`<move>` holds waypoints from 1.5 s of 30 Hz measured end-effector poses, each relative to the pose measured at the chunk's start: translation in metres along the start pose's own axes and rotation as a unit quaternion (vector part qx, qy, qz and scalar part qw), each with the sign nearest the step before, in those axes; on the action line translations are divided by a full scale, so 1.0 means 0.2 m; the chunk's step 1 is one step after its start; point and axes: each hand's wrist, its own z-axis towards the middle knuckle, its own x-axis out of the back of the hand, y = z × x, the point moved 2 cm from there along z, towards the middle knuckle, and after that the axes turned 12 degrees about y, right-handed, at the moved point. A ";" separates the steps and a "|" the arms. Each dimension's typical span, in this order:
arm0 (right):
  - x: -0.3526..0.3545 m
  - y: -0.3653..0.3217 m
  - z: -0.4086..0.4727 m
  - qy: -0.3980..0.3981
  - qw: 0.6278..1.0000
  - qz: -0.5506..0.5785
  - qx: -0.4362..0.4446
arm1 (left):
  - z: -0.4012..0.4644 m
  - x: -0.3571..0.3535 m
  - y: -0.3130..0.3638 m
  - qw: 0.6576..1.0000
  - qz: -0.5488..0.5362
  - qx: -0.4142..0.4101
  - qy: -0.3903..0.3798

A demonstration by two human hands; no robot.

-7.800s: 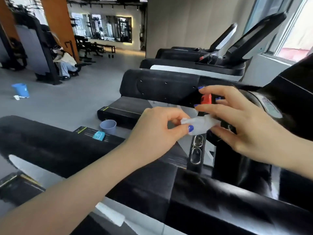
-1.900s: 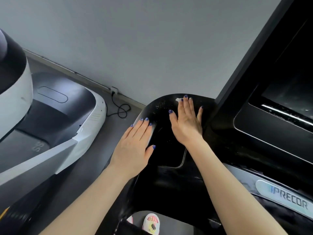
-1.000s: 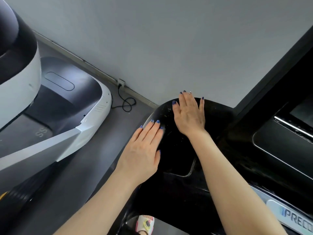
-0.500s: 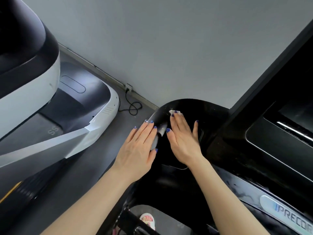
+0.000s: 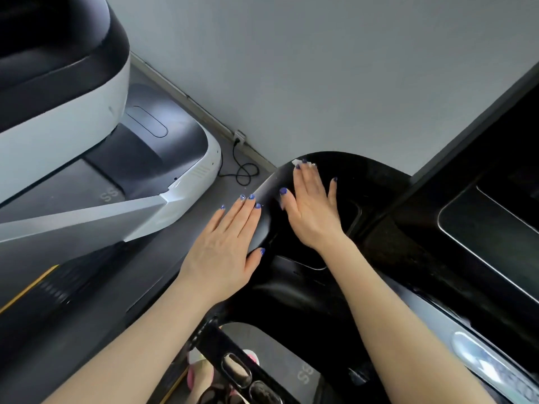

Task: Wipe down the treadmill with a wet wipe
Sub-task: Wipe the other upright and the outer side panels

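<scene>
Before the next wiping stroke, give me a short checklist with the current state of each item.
1. Wet wipe under the right hand: ok, a white corner shows past the fingertips.
2. Right hand flat on the treadmill's black tray: ok, fingers straight.
3. Left hand steadying the tray's left edge: ok, thumb wrapped over the rim.
4. Wipe still wet: cannot tell.
5. Tray surface ahead of the wipe free of objects: ok.
6. Power cable on the floor away from the hands: ok.
</scene>
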 end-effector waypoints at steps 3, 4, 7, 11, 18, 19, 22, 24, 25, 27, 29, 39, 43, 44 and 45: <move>-0.01 -0.02 -0.20 -0.011 0.999 0.029 0.043 | 0.00 0.01 0.00 1.000 -0.006 0.006 0.001; -0.01 0.00 -0.20 -0.012 0.998 0.018 0.050 | 0.01 0.01 0.00 1.000 -0.008 0.008 0.001; 0.01 0.02 -0.04 -0.001 0.998 -0.028 0.055 | 0.01 0.01 0.00 1.000 -0.012 0.008 0.003; -0.02 -0.03 0.27 -0.010 0.998 -0.050 0.029 | 0.01 0.00 -0.01 1.000 -0.001 0.004 -0.010; 0.00 -0.06 0.08 -0.025 0.998 0.011 0.051 | -0.14 0.11 -0.04 1.000 0.014 0.013 -0.017; 0.00 -0.07 0.00 -0.033 0.997 0.026 0.064 | -0.18 0.13 -0.05 0.999 0.020 0.018 -0.019; 0.00 -0.08 -0.22 -0.046 0.991 0.055 0.112 | -0.31 0.16 -0.09 0.998 0.034 0.032 -0.032; 0.00 -0.07 -0.32 -0.046 0.987 0.049 0.143 | -0.36 0.16 -0.09 0.998 0.039 0.041 -0.037; -0.01 -0.06 -0.33 -0.044 0.987 0.039 0.152 | -0.37 0.16 -0.09 0.997 0.042 0.043 -0.038; -0.02 -0.06 -0.29 -0.027 0.987 0.007 0.160 | -0.36 0.15 -0.09 0.997 0.045 0.046 -0.037; -0.03 -0.08 -0.16 -0.010 0.989 -0.004 0.147 | -0.36 0.14 -0.09 0.997 0.042 0.047 -0.038; -0.04 -0.17 0.07 0.003 0.994 0.030 0.109 | -0.37 0.14 -0.09 0.997 0.037 0.061 -0.032; -0.03 -0.14 -0.28 -0.029 0.987 0.067 0.142 | -0.36 0.15 -0.08 0.997 0.032 0.064 -0.034; -0.03 -0.13 -0.36 -0.041 0.985 0.069 0.149 | -0.36 0.15 -0.08 0.997 0.030 0.064 -0.034; -0.03 -0.11 -0.42 -0.051 0.984 0.066 0.154 | -0.36 0.15 -0.08 0.997 0.030 0.064 -0.032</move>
